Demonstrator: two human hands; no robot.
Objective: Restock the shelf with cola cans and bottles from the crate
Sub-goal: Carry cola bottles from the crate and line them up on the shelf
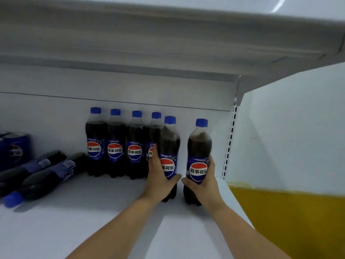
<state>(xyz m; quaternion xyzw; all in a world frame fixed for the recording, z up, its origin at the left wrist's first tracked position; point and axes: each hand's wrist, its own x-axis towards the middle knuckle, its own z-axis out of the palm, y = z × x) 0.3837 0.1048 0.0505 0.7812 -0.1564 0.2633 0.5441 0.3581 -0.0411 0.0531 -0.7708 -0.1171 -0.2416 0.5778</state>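
Both forearms reach forward, nearly parallel, onto the white shelf [93,221], and each of the two hands grasps one cola bottle. The left hand [158,178] wraps around the lower half of the left bottle [169,144] from its left side, with the thumb lying across the front under the label. The right hand [207,184] holds the right bottle [199,146] from its right side, in a mirrored way, and its thumb also comes to the front. The two thumbs nearly meet between the bottles.

Both bottles are upright with blue caps on top. Their bases are at the shelf board, but I cannot tell whether they fully rest on it. The left bottle is just in front of the last bottle in a row of four upright bottles [114,144] that stands at the back wall.

Further left, two bottles [43,184] lie on their sides, and behind them are blue cans [13,150], which look blurred. An upper shelf [168,43] hangs above.
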